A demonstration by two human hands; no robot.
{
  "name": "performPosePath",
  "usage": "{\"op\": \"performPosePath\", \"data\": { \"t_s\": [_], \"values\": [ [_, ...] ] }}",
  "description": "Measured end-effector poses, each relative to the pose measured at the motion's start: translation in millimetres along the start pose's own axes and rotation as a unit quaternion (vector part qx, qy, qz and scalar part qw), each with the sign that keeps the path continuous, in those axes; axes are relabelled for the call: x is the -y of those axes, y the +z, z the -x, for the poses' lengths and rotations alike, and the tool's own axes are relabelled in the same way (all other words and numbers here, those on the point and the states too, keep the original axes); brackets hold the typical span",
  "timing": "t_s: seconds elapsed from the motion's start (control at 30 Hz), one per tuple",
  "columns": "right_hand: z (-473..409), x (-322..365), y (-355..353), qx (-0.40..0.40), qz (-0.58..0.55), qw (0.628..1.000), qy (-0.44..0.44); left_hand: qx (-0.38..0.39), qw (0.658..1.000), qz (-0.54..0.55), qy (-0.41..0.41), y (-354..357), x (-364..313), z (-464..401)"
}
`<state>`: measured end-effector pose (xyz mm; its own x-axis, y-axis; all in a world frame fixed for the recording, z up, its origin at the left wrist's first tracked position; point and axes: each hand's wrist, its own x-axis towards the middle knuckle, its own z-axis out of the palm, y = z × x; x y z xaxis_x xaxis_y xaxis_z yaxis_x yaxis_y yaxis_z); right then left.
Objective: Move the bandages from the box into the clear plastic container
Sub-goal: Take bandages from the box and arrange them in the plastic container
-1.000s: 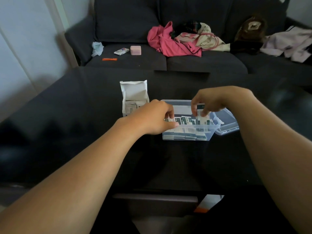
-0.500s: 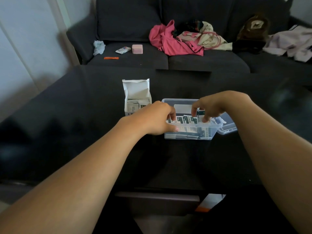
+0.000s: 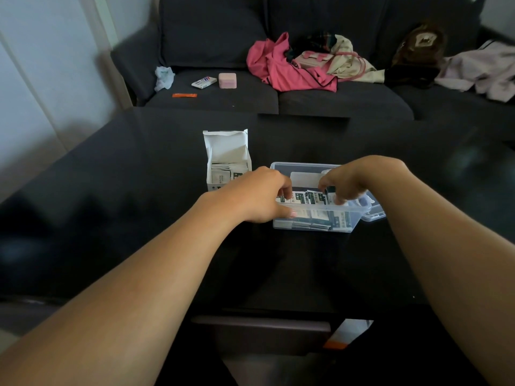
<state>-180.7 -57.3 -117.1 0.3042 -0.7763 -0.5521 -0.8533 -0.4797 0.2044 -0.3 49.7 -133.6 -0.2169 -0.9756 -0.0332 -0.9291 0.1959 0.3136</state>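
reaching into one clear plastic container (image 3: 315,218) on the dark table (image 3: 111,190), the left hand (image 3: 256,199) and right hand (image 3: 351,182) each curl their fingers around a row of wrapped bandages (image 3: 309,198) standing inside it. more bandages lie below, too many to count. one open white box (image 3: 227,160) just left still holds several. one clear lid (image 3: 374,213) lies at the container's right.

A clear, smooth plastic container (image 3: 315,222) sits on a dark, glossy table (image 3: 139,196). Left of it stands a white matt cardboard box (image 3: 227,151) of paper-wrapped bandages (image 3: 309,198). Far behind, a dark matt fabric sofa (image 3: 306,98) holds crumpled pink cloth (image 3: 281,68).
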Motion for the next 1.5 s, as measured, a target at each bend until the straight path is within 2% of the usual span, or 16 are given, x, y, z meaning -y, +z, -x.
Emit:
{"op": "performPosePath", "data": {
  "t_s": [0.23, 0.4, 0.67, 0.97, 1.27, 1.5],
  "values": [
    [-3, 2, 2, -0.011, -0.022, 1.0, -0.002, 0.0, 1.0, -0.001, 0.005, 0, 0, -1],
    [-10, -1, 9, -0.062, -0.036, 0.997, -0.007, -0.002, 1.0, -0.009, 0.009, 1, 1, -2],
    [-8, -2, 12, -0.09, -0.019, 0.995, -0.028, -0.002, 1.0, -0.002, 0.01, 1, 2, -2],
    [-9, -2, 9, -0.063, -0.038, 0.997, -0.035, -0.002, 1.0, 0.002, 0.009, 1, 2, -2],
    [-11, -10, 5, -0.057, -0.142, 0.987, -0.048, 0.002, 1.0, 0.009, 0.002, 0, 2, -1],
    [-18, -6, 12, -0.084, -0.087, 0.992, -0.046, 0.001, 1.0, 0.004, 0.005, 1, 2, -2]
  ]
}}
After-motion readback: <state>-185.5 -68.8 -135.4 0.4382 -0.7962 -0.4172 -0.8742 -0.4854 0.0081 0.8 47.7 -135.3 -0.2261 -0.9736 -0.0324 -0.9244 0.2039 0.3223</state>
